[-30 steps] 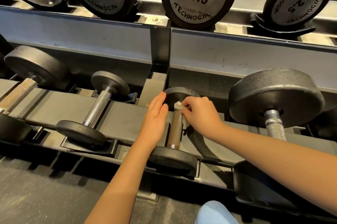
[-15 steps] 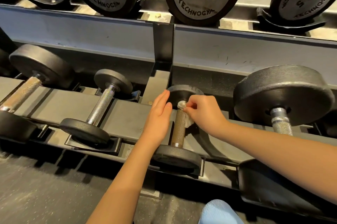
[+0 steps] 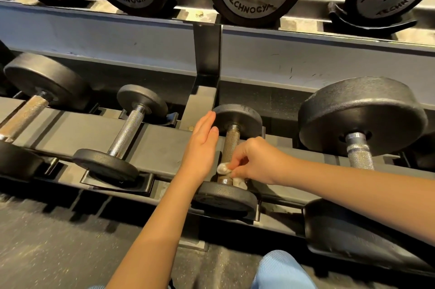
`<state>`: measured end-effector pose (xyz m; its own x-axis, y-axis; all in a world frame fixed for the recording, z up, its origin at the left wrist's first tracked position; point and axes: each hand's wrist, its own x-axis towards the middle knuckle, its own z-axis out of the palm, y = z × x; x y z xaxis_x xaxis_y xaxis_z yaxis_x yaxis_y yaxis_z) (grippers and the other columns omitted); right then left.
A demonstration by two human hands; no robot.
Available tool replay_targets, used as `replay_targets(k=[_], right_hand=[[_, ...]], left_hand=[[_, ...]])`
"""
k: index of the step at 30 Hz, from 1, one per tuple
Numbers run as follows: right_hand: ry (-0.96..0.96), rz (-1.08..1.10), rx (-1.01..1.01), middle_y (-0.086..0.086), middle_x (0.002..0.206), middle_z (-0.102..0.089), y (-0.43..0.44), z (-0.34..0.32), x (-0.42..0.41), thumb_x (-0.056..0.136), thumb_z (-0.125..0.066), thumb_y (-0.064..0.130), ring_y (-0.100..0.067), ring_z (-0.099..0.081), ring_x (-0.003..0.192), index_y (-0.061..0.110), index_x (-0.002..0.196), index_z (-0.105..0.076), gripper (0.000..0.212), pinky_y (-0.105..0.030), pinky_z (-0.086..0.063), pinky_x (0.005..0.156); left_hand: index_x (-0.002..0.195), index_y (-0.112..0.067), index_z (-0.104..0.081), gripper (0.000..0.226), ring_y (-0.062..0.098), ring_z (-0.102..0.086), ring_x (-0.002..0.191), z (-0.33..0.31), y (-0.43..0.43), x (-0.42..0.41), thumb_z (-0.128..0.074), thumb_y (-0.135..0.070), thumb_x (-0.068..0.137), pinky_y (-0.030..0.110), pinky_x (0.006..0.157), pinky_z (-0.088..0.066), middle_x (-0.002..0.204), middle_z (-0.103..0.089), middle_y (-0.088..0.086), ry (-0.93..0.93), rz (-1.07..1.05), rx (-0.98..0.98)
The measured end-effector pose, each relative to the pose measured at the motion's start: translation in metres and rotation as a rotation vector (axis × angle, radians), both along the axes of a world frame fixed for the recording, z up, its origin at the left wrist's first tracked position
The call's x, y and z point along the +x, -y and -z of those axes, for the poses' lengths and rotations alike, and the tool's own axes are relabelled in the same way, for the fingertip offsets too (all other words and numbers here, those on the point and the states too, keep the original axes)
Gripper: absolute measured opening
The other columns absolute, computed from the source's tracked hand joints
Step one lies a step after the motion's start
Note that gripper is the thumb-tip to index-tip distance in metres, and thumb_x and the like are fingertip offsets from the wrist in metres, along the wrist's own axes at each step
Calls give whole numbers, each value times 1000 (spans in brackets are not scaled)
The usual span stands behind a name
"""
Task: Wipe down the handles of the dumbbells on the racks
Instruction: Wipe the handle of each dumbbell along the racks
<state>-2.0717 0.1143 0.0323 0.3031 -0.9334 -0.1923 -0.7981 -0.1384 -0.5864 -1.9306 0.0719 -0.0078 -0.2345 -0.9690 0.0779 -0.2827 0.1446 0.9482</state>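
At nine o'clock in the view lies a dumbbell with a rusty handle [image 3: 26,112]. Toward its three o'clock rests a smaller one, whose chrome handle [image 3: 128,132] crosses the rack rail [image 3: 160,145].

Next comes the left hand [image 3: 200,147], flat with fingers straight and grasping nothing. Its edge is set on the rail just beside the small dumbbell [image 3: 237,116] under work. That dumbbell sits at the centre of the view on the lower rack, with its knurled handle [image 3: 230,145] running from twelve to six o'clock.

The right hand [image 3: 256,159] comes in from four o'clock. It pinches a white wipe [image 3: 224,168] against the near end of the handle, just above the near head [image 3: 223,197]. At three o'clock stands a large dumbbell [image 3: 362,112], well apart from both hands.

The wipe covers only the upper face of the bar, so the underside probably needs its own pass. Wrapping the wipe further round and twisting would reach it, and so would rolling the dumbbell in its cradle. Knurling likely traps grime, so firm pressure along the full length, up to both collars, should serve best. The flat left hand could steady the far head against rolling.
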Motion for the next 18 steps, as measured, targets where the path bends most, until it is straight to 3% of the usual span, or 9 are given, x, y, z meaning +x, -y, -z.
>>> replay_targets(k=[7, 10, 14, 18], right_hand=[[-39, -99, 68, 9, 89, -66, 1, -2, -2, 83, -71, 16, 0, -58, 78, 13, 95, -74, 13, -14, -47, 78], [-64, -29, -100, 1, 89, -69, -1, 0, 2, 85, -69, 15, -4, -59, 77, 12, 90, -74, 8, -16, -49, 75], [-116, 113, -370, 0, 86, -63, 14, 1, 0, 89, -63, 13, -5, -53, 78, 11, 87, -72, 9, -16, -43, 75], [-166, 224, -474, -3, 90, -63, 29, 4, -5, 92, -58, 13, -13, -59, 85, 11, 94, -71, 13, -26, -49, 83]], left_hand=[[149, -22, -26, 45, -7, -21, 131, 0, -1, 0, -31, -20, 104, 13, 107, -16, 155, -24, -8, 13, 4, -1], [149, -23, -25, 45, -8, -20, 130, 0, -1, 1, -30, -20, 104, 12, 106, -15, 155, -23, -9, 19, 12, 8], [149, -25, -24, 46, -9, -21, 128, 0, 0, 1, -31, -21, 104, -1, 95, -17, 154, -23, -10, 11, 17, 19], [150, -25, -24, 46, -6, -21, 133, -2, -2, 0, -31, -22, 104, 14, 107, -16, 155, -22, -10, 9, 20, 16]])
